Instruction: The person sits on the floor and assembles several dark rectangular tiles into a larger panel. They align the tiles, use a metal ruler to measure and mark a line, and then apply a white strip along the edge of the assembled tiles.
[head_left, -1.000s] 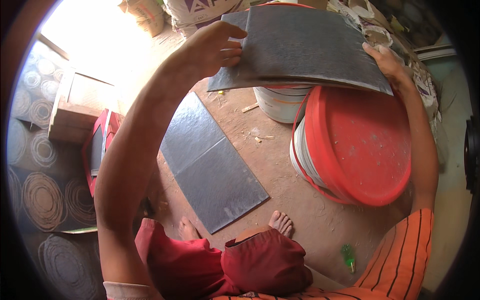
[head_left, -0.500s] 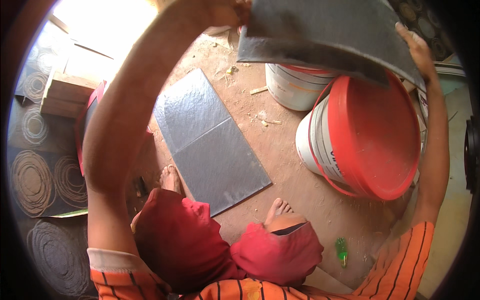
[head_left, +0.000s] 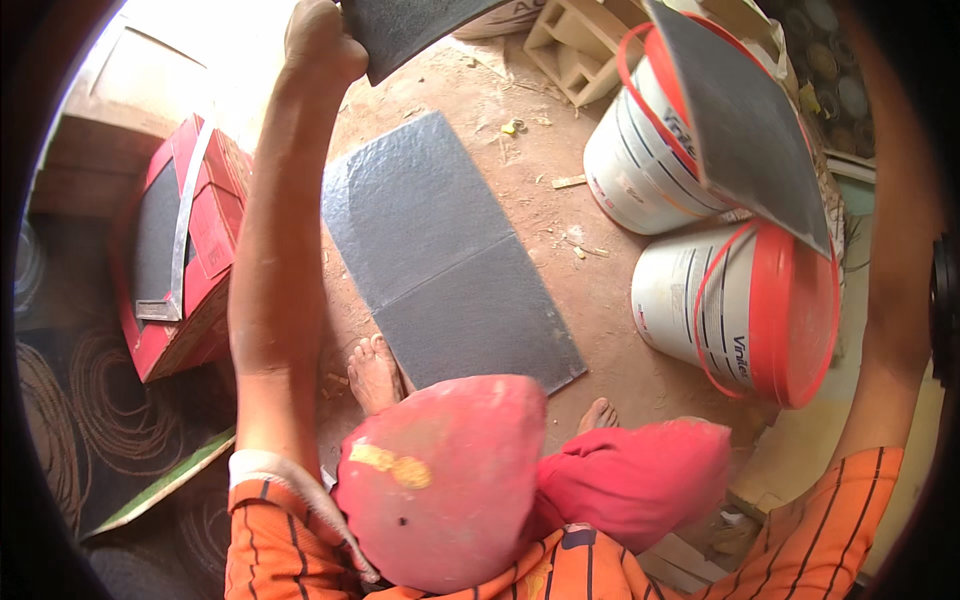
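At the top edge, my left hand (head_left: 322, 42) is closed on the corner of a dark grey tile (head_left: 412, 28); most of this tile lies outside the picture. My right forearm (head_left: 893, 250) reaches up along the right rim, and its hand is out of view. Between my feet and the far side, a dark grey rectangular tile (head_left: 460, 290) lies flat on the floor, with a thin straight line across its middle. Another dark tile (head_left: 752, 130) rests tilted on the red lids of two white buckets (head_left: 640, 150).
On the left stands a red box (head_left: 215, 235) with a dark panel and a metal square (head_left: 188, 200) on it. Beyond the buckets is a pale cardboard insert (head_left: 580, 50). Wood scraps (head_left: 569, 182) litter the dusty floor. My bare left foot (head_left: 375, 373) is beside the floor tile.
My left hand has moved left with a tile, away from above the buckets. Another tile now shows resting on the buckets. My right hand has gone out of view, and the view has shifted.
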